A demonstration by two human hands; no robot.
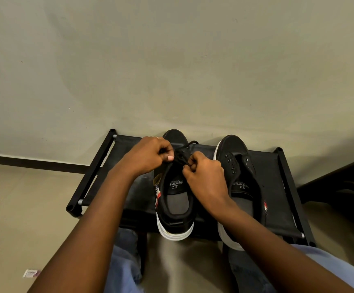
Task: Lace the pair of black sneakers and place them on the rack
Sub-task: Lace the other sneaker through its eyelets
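Reaching forward from the bottom of the frame, both bare forearms meet just below the middle of the picture, over the nearer-left shoe. The left hand (pixel 150 154) has its fingers curled tight, thumb pressed against them, pinching a strand of the black lace (pixel 184 150) at the left side of the eyelets. The right hand (pixel 204 173) is curled too, its fingertips pinching the lace at the right side of the same shoe, knuckles turned up toward the camera. The two hands sit close together, nearly touching, with the lace crossing between them and one end sticking out toward the toe.

The left sneaker (pixel 176 199) is black with a white sole, its opening facing up and a grey insole with printed lettering showing inside; a red and white mark shows on its outer side. The right sneaker (pixel 235 157) stands just beside it, toe pointing the same way toward the wall, its eyelets bare and its tongue loose. Both rest on the black fabric top of a low rack (pixel 277 187) in the lower middle of the frame, heels overhanging its near edge. Blue jeans (pixel 125 261) show beneath the arms.
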